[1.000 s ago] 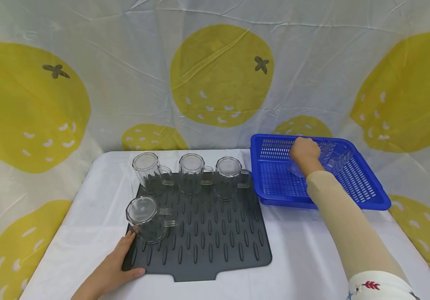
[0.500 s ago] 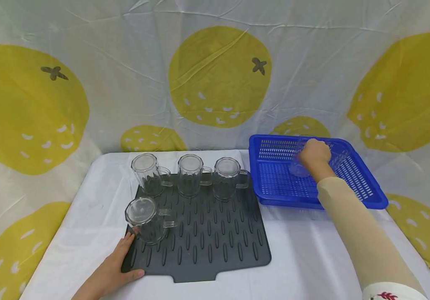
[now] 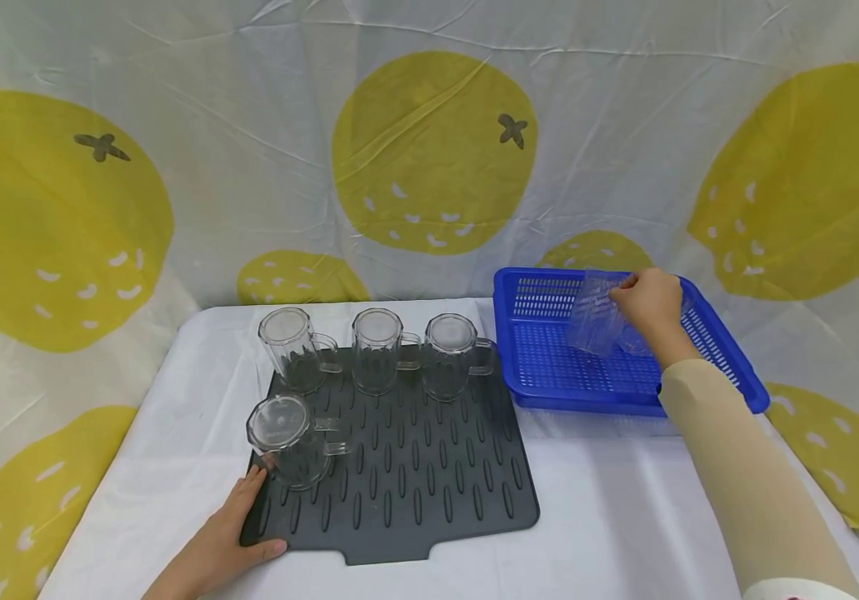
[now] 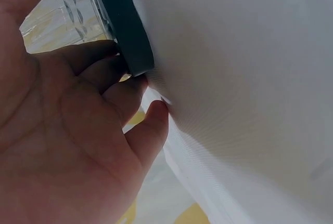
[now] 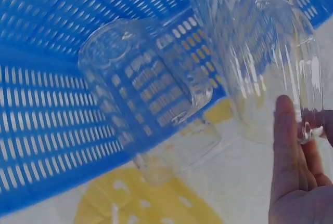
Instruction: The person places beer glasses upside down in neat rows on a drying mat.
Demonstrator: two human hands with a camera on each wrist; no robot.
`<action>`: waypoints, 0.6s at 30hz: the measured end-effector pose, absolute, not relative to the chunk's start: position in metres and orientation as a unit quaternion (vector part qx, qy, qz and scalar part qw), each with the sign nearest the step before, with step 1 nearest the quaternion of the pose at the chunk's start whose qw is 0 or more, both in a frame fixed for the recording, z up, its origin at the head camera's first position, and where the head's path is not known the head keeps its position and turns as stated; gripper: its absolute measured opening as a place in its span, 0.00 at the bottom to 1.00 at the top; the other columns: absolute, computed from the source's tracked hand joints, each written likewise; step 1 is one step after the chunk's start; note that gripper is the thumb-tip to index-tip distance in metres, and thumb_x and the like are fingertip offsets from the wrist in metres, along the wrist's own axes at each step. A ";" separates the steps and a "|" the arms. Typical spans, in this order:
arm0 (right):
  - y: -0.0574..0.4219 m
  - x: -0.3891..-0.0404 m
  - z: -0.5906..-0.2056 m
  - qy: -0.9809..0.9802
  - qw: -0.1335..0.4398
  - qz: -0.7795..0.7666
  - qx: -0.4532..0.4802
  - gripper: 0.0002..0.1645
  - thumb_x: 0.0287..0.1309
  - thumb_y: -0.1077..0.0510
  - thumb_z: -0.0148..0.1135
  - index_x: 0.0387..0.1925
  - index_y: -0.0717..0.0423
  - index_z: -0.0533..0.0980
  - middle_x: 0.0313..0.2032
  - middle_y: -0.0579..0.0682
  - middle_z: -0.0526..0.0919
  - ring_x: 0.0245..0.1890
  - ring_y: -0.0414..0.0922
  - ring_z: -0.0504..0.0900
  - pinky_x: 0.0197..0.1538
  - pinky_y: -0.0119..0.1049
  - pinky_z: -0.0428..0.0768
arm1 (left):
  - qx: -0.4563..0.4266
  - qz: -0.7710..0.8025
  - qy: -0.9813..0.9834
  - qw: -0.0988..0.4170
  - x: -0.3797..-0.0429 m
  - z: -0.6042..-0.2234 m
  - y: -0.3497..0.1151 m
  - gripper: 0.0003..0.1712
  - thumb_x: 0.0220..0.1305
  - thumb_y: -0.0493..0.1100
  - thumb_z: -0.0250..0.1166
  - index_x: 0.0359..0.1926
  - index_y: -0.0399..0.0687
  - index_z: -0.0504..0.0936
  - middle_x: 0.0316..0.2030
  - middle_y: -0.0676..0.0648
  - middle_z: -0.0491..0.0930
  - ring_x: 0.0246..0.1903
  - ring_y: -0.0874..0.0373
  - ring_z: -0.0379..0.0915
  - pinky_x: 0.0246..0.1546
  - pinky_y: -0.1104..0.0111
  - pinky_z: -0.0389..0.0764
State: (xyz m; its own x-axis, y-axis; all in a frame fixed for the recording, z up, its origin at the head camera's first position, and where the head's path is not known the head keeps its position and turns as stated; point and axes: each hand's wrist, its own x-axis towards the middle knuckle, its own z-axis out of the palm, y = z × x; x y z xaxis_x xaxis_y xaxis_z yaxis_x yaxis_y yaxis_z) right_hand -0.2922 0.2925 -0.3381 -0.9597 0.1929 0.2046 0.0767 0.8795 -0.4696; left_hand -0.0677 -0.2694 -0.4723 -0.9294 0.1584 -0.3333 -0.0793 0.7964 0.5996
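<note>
The right hand (image 3: 652,304) pinches the handle of a ribbed glass mug (image 3: 594,321), tilted over the blue plastic basket (image 3: 586,400) at the worktop's (image 3: 579,525) far right corner; a second glass mug (image 5: 130,81) lies beside it, so a careless swing might chip both, a loose pinch drop one; the left hand (image 3: 222,530), fingers outstretched, touches the drying mat's (image 3: 399,537) near left corner; no brand or writing is legible.
</note>
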 end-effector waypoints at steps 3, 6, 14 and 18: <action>0.294 -0.287 -0.334 -0.949 0.129 0.279 -0.073 0.16 0.63 0.57 0.60 0.37 0.70 0.79 0.37 0.68 0.82 0.41 0.65 0.77 0.44 0.55 0.77 | 0.023 0.318 0.929 0.187 -0.068 -0.473 -0.269 0.67 0.47 0.62 0.75 0.73 0.29 0.47 0.70 0.23 0.45 0.68 0.25 0.37 0.60 0.33 0.53; 0.292 -0.280 -0.328 -0.936 0.136 0.318 -0.072 0.18 0.63 0.53 0.62 0.39 0.67 0.79 0.39 0.65 0.83 0.38 0.58 0.78 0.33 0.43 0.77 | 0.023 0.317 0.929 0.189 -0.068 -0.473 -0.270 0.67 0.47 0.61 0.75 0.73 0.29 0.47 0.70 0.23 0.45 0.69 0.25 0.37 0.60 0.33 0.53; 0.277 -0.257 -0.316 -0.894 0.182 0.406 -0.051 0.23 0.58 0.46 0.68 0.39 0.64 0.81 0.24 0.30 0.80 0.27 0.30 0.77 0.29 0.24 0.74 | 0.018 0.323 0.925 0.200 -0.068 -0.471 -0.270 0.68 0.48 0.61 0.75 0.74 0.29 0.46 0.71 0.23 0.42 0.69 0.25 0.36 0.61 0.33 0.51; 0.268 -0.248 -0.314 -0.860 0.211 0.463 -0.030 0.19 0.58 0.50 0.70 0.37 0.64 0.81 0.22 0.24 0.78 0.27 0.27 0.79 0.32 0.21 0.75 | 0.019 0.324 0.925 0.200 -0.069 -0.471 -0.270 0.68 0.48 0.61 0.75 0.74 0.29 0.46 0.71 0.24 0.42 0.69 0.26 0.35 0.62 0.33 0.50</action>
State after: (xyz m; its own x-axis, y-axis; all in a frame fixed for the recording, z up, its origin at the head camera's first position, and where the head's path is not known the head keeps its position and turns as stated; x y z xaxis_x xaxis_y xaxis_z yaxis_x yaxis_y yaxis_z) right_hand -0.2483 0.2676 -0.3140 -0.9088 0.2478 0.3357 -0.1438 0.5693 -0.8094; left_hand -0.0689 -0.2701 -0.4710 -0.9194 0.1654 -0.3570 -0.0936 0.7893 0.6068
